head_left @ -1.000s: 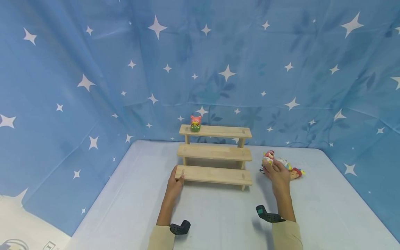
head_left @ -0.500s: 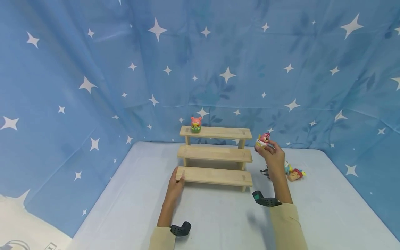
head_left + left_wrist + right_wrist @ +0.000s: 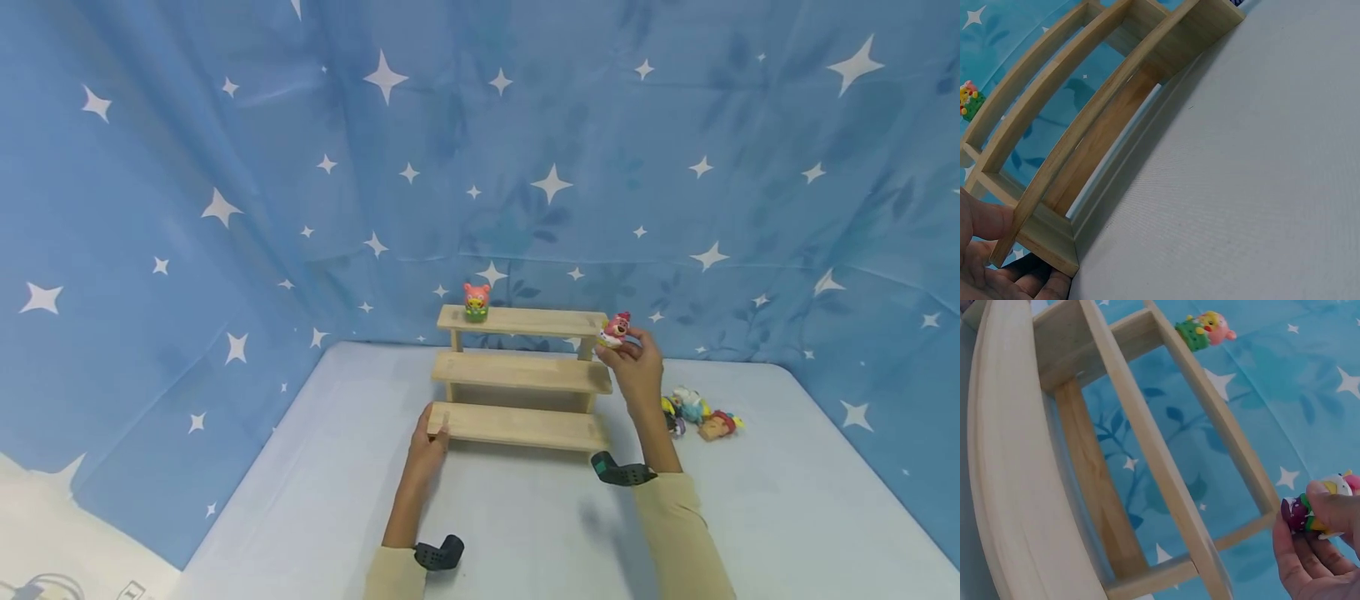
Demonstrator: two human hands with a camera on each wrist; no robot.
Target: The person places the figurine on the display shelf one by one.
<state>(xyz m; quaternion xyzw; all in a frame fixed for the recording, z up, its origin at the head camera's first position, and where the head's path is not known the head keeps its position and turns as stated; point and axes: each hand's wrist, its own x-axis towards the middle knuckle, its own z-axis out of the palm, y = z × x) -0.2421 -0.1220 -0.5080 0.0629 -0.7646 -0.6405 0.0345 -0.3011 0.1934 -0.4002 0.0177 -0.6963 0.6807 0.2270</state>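
Note:
A three-tier wooden display stand stands on the white table. My left hand grips the left end of its lowest step, thumb on top and fingers beneath, as the left wrist view also shows. My right hand pinches a small pink bear figurine with a red hat, held up by the right end of the top step. In the right wrist view the figurine shows a purple base between thumb and fingers. A pink-and-green figurine sits at the left end of the top step.
Several more small figurines lie in a pile on the table, right of the stand and partly behind the right forearm. A blue star-patterned curtain hangs close behind the stand and along both sides of the table.
My right hand has lifted the bear figurine off the pile and carried it up and left to the top step's right end. My left hand keeps its grip on the stand.

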